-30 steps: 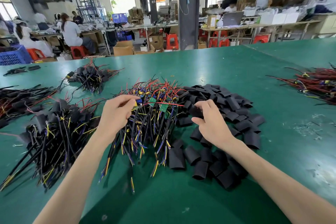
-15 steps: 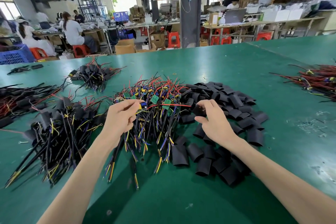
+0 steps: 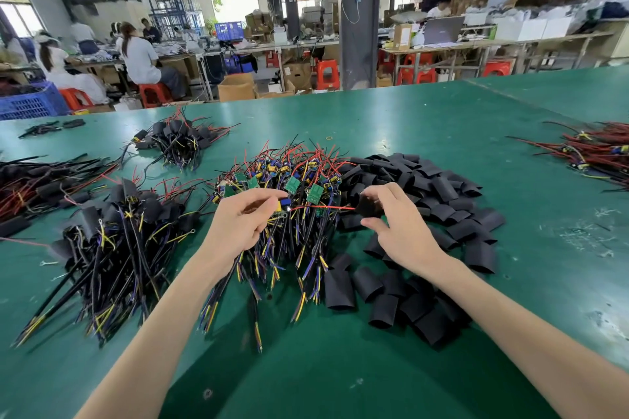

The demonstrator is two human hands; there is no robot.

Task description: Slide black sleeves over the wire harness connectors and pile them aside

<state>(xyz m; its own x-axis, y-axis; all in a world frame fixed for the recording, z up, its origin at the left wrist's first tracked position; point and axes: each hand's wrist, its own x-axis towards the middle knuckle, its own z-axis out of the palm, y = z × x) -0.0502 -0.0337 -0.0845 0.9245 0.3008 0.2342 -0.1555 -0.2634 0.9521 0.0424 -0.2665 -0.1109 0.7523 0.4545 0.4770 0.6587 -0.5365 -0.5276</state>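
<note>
loose sleeves [image 3: 384,304] lie from 6 to 1 o'clock around right hand [image 3: 400,231] | right hand pinches one black sleeve [image 3: 369,207] | left hand [image 3: 243,224], at its 9 o'clock, grips a harness [image 3: 281,206], whose red wire [image 3: 321,207] reaches the sleeve | unsleeved heap [image 3: 292,177] at 12 o'clock | sleeved pile [image 3: 112,235] at 9 o'clock
</note>
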